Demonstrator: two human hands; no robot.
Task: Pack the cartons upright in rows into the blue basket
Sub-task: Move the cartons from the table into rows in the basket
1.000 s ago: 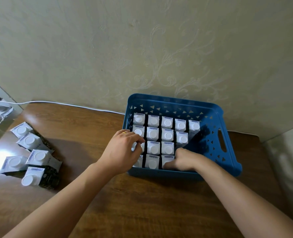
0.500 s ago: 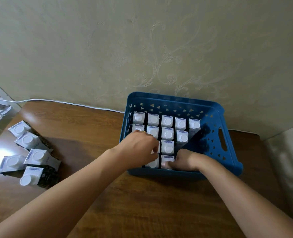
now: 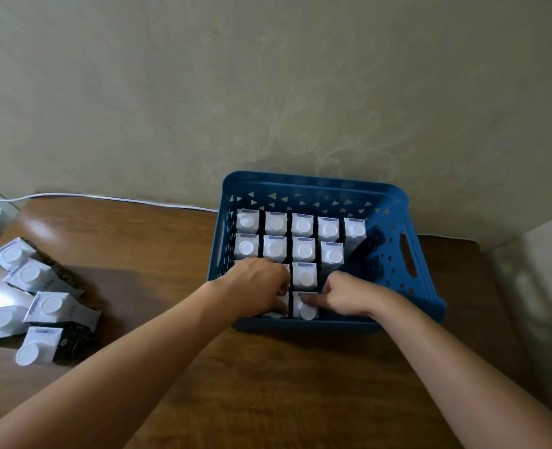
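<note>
At the left edge of the frame five loose cartons (image 3: 38, 299) lie on their sides on the wooden table (image 3: 268, 384). Right of centre the blue basket (image 3: 426, 286) holds the packed cartons (image 3: 302, 241) upright in rows, and my left hand (image 3: 255, 288) curls down over the near-row cartons; I cannot tell whether it grips one. My right hand (image 3: 345, 296) is loosely curled, its thumb pressing the top of the nearest carton (image 3: 307, 311).

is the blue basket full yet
Not full. The blue basket has bare space along its right side, beside the upright cartons, and five loose cartons lie on the table.
</note>
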